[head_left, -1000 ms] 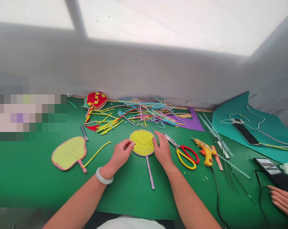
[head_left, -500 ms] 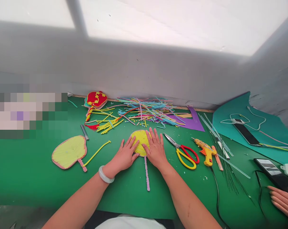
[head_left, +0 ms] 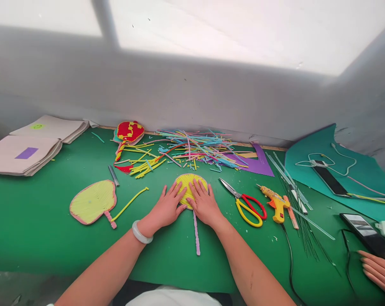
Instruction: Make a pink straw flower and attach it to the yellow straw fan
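Note:
A round yellow fan [head_left: 188, 180] with a thin lilac handle lies flat on the green table before me. Both of my hands rest on it with fingers spread. My left hand [head_left: 168, 205] covers its lower left side; a pale bangle circles that wrist. Over the right side of the disc lies my right hand [head_left: 205, 203], palm down. To the left sits a larger yellow-green fan [head_left: 92, 203] with a pink rim and short pink handle, a loose yellow strip [head_left: 128, 205] beside it. Scissors [head_left: 243, 202] with red and yellow handles lie right of my right hand.
Behind are a heap of coloured strips [head_left: 195, 148], a red decorated fan [head_left: 129, 132] and purple sheet [head_left: 259, 163]. A yellow glue gun [head_left: 276, 204], wires [head_left: 307, 238] and phone [head_left: 364, 231] lie right, near another person's hand [head_left: 378, 272]. Pale books [head_left: 23, 148] lie far left.
My right hand has shifted slightly left and down over the yellow disc. My left hand stays in place on it.

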Tool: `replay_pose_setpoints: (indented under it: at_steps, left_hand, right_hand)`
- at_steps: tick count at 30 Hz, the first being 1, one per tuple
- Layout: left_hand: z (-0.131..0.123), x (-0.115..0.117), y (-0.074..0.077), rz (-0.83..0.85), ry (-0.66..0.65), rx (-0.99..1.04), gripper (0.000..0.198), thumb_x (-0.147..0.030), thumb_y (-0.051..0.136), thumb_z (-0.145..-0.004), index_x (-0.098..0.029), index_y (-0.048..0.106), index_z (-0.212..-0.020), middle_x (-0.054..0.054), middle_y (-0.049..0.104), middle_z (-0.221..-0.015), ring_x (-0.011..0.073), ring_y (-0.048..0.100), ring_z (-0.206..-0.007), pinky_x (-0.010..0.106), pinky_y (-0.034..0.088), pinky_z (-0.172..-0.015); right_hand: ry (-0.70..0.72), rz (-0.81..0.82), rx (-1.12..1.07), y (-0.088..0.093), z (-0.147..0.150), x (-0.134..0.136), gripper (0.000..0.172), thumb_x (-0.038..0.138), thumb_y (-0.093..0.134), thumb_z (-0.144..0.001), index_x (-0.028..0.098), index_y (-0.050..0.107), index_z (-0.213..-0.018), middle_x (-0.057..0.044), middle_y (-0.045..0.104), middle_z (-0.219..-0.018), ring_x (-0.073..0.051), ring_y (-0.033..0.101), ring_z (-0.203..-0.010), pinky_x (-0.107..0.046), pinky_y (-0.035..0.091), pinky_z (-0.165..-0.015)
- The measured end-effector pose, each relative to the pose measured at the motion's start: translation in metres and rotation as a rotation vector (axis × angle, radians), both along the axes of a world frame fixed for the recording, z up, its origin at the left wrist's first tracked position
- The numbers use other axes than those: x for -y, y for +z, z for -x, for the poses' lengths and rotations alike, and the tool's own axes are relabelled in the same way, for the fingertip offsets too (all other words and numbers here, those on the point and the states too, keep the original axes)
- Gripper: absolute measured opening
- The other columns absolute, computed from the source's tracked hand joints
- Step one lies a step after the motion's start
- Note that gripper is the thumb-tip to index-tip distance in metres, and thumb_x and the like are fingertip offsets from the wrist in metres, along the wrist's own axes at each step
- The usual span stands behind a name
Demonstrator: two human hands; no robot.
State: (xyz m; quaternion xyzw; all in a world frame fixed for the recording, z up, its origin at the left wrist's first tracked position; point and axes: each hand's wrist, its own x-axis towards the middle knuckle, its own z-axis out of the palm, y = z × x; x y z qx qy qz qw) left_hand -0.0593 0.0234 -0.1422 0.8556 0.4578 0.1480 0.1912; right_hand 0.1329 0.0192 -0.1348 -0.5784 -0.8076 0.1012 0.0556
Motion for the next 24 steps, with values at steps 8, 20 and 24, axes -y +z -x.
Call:
replay_pose_setpoints:
  at_steps: [8, 20, 24]
  left_hand:
    - [0.0002, 0.0000, -0.0006, 0.008, 0.001, 0.024, 0.057, -0.041, 0.048, -0.095, -0.027, 0.035, -0.149, 0.011, 0.027, -0.160, 0.0299, 0.014, -0.150, 0.061, 0.006, -0.118]
    - [-0.0002, -0.0005, 0.0041, 0.028, -0.003, 0.005, 0.058, -0.041, 0.049, -0.095, -0.025, 0.036, -0.149, 0.012, 0.027, -0.159, 0.0303, 0.014, -0.150, 0.060, 0.008, -0.118]
    - [-0.0008, 0.0001, 0.0051, 0.014, -0.001, -0.018, 0.057, -0.040, 0.049, -0.095, -0.023, 0.037, -0.149, 0.013, 0.027, -0.159, 0.0303, 0.014, -0.150, 0.059, 0.010, -0.118]
  right_hand:
    - [-0.005, -0.001, -0.010, 0.0003, 0.0003, 0.0009, 0.060, 0.051, 0.024, -0.101, 0.022, 0.022, -0.154, -0.004, 0.018, -0.162, -0.024, 0.011, -0.151, -0.053, 0.004, -0.121]
    - [0.002, -0.002, -0.006, 0.0004, 0.0007, 0.0016, 0.061, 0.048, 0.027, -0.101, 0.018, 0.024, -0.154, -0.006, 0.017, -0.162, -0.025, 0.011, -0.151, -0.050, 0.006, -0.121]
    - [-0.007, -0.017, -0.007, -0.0011, 0.0012, 0.0021, 0.061, 0.048, 0.029, -0.101, 0.018, 0.024, -0.154, -0.006, 0.019, -0.161, -0.025, 0.012, -0.151, -0.050, 0.007, -0.121]
